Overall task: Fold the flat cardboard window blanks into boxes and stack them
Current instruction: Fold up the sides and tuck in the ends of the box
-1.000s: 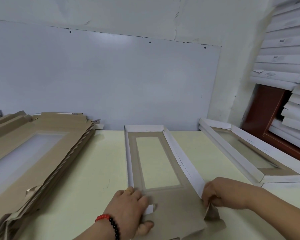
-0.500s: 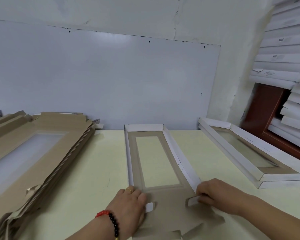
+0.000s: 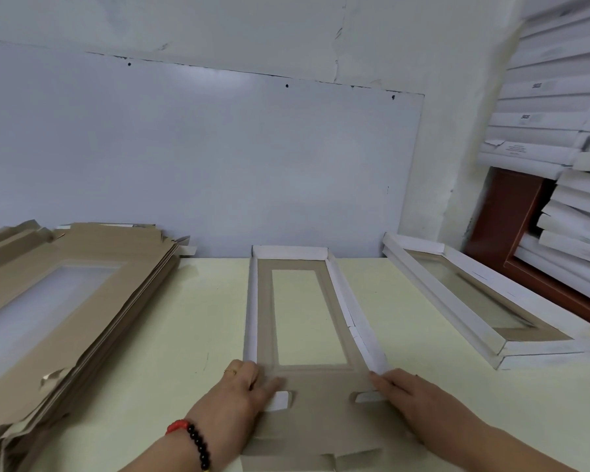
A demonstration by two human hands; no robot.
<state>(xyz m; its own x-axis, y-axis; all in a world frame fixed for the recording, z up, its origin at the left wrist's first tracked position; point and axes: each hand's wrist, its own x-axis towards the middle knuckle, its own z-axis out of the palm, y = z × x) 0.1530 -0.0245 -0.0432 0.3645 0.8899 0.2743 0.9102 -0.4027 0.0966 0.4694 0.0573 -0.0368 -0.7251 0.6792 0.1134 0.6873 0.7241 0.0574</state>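
Note:
A half-folded cardboard window box (image 3: 300, 369) lies in the middle of the pale table (image 3: 171, 335), brown inside, with white side walls raised on the left, right and far end. Its near end panel lies flat with two small white tabs showing. My left hand (image 3: 242, 390) presses flat on the near left corner, fingers straight beside the left tab. My right hand (image 3: 409, 400) presses flat on the near right corner, fingers along the right wall's end. A pile of flat brown window blanks (image 3: 58, 301) lies at the left. Folded white boxes (image 3: 474, 301) are stacked at the right.
A grey-white board leans on the wall behind the table. At the far right, many white boxes (image 3: 559, 131) are piled high beside a red-brown wooden frame (image 3: 511, 226). Bare table shows between the blank pile and the box in hand.
My right hand has let go of the right corner flap, which is now folded in and lying flat, and it presses down with straight fingers. My left hand has stayed at the left corner.

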